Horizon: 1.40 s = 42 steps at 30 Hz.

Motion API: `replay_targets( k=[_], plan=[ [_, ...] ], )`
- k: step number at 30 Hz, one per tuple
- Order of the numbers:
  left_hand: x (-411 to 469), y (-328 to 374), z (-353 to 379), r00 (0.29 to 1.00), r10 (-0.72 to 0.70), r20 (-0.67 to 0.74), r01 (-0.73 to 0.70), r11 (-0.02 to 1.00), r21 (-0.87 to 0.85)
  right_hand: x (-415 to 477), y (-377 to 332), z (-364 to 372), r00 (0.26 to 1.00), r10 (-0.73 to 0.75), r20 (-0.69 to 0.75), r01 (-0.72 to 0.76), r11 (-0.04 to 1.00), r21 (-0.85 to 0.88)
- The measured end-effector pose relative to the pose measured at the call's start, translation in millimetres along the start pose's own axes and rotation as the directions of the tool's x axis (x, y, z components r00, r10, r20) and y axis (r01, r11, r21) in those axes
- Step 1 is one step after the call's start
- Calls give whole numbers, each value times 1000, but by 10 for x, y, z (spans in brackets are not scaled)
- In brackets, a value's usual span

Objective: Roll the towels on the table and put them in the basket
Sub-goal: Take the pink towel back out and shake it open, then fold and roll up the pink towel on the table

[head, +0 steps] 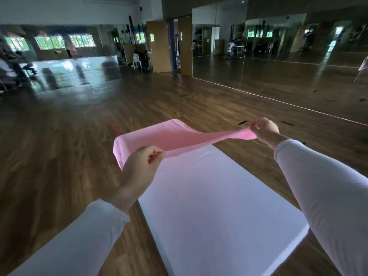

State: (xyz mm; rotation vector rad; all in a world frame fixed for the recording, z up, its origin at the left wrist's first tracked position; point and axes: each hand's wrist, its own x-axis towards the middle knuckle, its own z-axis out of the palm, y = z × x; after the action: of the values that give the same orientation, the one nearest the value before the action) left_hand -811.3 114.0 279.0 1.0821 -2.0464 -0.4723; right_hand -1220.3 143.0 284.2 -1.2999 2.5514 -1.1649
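Note:
A pink towel (169,136) hangs spread in the air above the far end of a white table (209,206). My left hand (139,168) pinches its near left corner between thumb and fingers. My right hand (264,130) pinches the right corner, held out farther and higher. The cloth sags between the two hands and its far edge curls upward. No basket is in view.
The white table runs from the bottom of the frame toward the middle, with dark wooden floor (69,146) on both sides. Mirrored walls (278,46) line the back and right of the room. A red object (115,129) peeks out behind the towel's left edge.

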Motion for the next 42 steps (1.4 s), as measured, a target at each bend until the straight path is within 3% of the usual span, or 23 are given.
replay_targets(
  k=[5, 8, 12, 16, 22, 31, 42],
  plan=[
    [-487, 9, 285, 999, -53, 2, 53, 998, 24, -207, 382, 27, 995, -14, 95, 17, 999, -28],
    [-724, -39, 532, 987, -160, -2, 160, 987, 5, -282, 689, 121, 989, -11, 146, 15, 999, -28],
    [-1085, -90, 1009, 950, -311, 35, 311, 950, 14, -325, 1164, 242, 980, -20, 199, 28, 999, -41],
    [-1398, 9, 1493, 909, -416, -24, 417, 906, 79, -331, 1579, 290, 972, -48, 231, 59, 997, -42],
    [-1872, 141, 2005, 825, -565, -35, 557, 799, 227, -491, 2329, 384, 913, -116, 392, 152, 986, -63],
    [-2491, 453, 2515, 750, -662, 16, 564, 651, 509, -925, 3168, 339, 797, -145, 587, 293, 942, -165],
    [-2886, 500, 2815, 678, -729, 95, 565, 600, 567, -1253, 3582, 270, 727, -33, 686, 281, 926, -253]
  ],
)
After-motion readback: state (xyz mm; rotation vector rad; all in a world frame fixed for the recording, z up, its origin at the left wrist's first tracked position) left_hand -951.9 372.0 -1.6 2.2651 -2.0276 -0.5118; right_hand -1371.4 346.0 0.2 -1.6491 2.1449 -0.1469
